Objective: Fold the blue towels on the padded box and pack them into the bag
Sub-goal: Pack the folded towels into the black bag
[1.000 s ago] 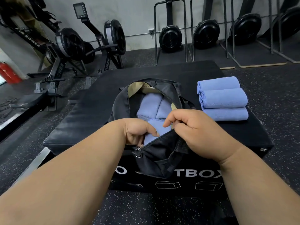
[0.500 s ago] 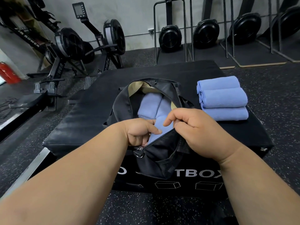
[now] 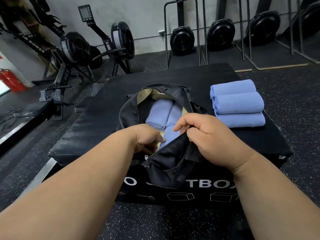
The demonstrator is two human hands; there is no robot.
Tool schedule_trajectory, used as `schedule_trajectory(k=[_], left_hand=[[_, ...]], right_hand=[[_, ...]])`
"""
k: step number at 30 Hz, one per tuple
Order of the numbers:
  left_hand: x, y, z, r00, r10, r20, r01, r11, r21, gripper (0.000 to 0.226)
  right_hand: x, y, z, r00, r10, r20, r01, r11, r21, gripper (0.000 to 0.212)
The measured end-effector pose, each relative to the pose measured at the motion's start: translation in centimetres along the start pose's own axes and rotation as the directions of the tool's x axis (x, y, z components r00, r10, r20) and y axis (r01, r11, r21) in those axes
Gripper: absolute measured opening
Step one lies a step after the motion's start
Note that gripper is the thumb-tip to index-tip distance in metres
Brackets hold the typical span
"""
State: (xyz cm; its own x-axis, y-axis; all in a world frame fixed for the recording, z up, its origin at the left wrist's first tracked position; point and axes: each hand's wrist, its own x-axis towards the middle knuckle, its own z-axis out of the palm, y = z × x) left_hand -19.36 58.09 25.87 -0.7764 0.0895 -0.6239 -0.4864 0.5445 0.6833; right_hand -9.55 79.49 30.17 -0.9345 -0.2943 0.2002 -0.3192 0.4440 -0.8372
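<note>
A black bag [image 3: 173, 163] with a cream lining sits open on the black padded box [image 3: 103, 108], its near end hanging over the front edge. Several folded blue towels [image 3: 160, 112] lie inside it. My left hand [image 3: 149, 139] reaches into the near end of the opening, fingers curled on the nearest blue towel [image 3: 170, 135]. My right hand [image 3: 207, 134] pinches the bag's near zipper edge and holds it up and outward. Three more folded blue towels [image 3: 239, 103] lie stacked in a row on the box to the right of the bag.
Rowing machines [image 3: 74, 49] stand on the speckled floor to the left and behind. Upright fan machines in metal racks [image 3: 181, 38] line the back wall. A red fire extinguisher [image 3: 10, 80] sits far left. The box's front face carries white lettering [image 3: 216, 183].
My left hand has slid slightly right and deeper against the nearest towel in the bag. My right hand keeps its hold on the zipper edge, barely shifted.
</note>
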Motion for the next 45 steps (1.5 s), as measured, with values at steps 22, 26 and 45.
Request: schedule_trajectory(k=[22, 26, 45], left_hand=[[-9.0, 10.8, 5.5, 0.738, 0.604, -0.300, -0.602, 0.791, 0.110, 0.024], [-7.8, 12.5, 11.0, 0.752, 0.643, -0.148, -0.563, 0.742, 0.363, 0.028], [4.0, 17.9, 18.6, 0.961, 0.168, -0.221, -0.157, 0.985, 0.069, 0.056]], right_hand=[[-1.0, 4.1, -5.4, 0.623, 0.393, -0.676, -0.107, 0.899, 0.424, 0.029], [-1.8, 6.0, -7.6, 0.579, 0.430, -0.693, -0.208, 0.899, 0.385, 0.032], [-3.5, 10.7, -12.2, 0.549, 0.462, -0.696, -0.289, 0.887, 0.361, 0.029]])
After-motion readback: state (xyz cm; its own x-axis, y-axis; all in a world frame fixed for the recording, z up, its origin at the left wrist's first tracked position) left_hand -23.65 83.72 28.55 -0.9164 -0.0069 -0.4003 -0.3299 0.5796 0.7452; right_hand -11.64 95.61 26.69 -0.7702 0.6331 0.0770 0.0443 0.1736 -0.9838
